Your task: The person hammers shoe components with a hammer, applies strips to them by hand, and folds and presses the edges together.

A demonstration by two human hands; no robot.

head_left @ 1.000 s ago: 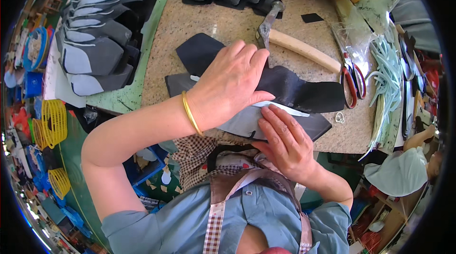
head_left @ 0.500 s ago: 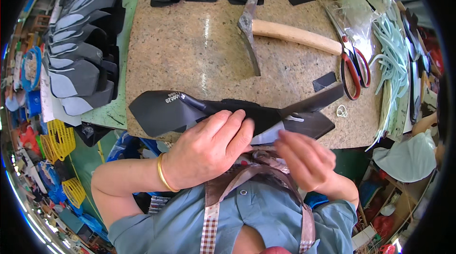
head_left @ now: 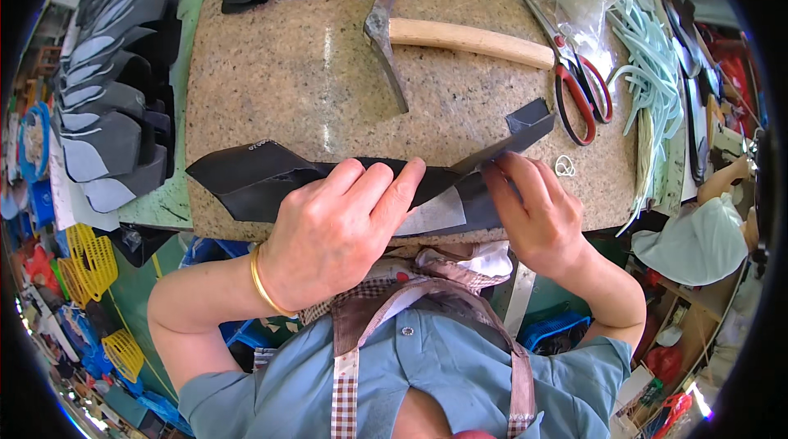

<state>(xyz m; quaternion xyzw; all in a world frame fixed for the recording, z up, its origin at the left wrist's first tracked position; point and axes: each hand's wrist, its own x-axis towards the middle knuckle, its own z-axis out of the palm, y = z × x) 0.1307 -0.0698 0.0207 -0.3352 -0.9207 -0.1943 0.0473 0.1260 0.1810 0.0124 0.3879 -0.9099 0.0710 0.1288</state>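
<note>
Piece: folded black leather-like panel, at the near edge of the stone slab, in front of the torso.
Long axis: left to right, roughly along that edge; broad, blunt-pointed end to the left, narrow flap angled up and away to the right.
Patch: pale grey lining showing between the hands.
Left hand: fingers close together over the panel's middle, holding it; thumb hidden.
Right hand: fingers bent around the panel at the flap's base, gripping narrowly; pressure hard to judge, thumb side poorly seen.
Surface: speckled; wooden-handled hammer, handle rightward; red-and-black-handled scissors; white loop near right hand.
Left side: overlapping row of dark cut pieces.
Right side: pale green strips, bundled.
Room: green floor, yellow baskets.
</note>
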